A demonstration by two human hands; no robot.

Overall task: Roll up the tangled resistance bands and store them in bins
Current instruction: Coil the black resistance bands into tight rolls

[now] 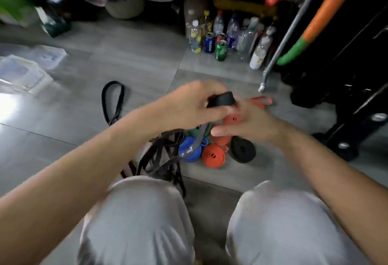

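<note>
The left hand [189, 107] pinches a black coil [221, 99] at its fingertips, the right hand [252, 124] just below and beside it, its grip too blurred to tell, and the loose tangle [159, 159] lies on the floor [126, 58] beneath both.

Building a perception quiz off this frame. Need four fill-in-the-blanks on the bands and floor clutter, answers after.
1. The left hand grips a partly rolled band coloured ____.
2. The middle roll, between the blue roll and the black roll, is ____.
3. Among the bottles, the can nearest the person is ____.
4. The loose black loop lies on the floor to the hands' ____.
Missing words: black; orange; green; left.
</note>
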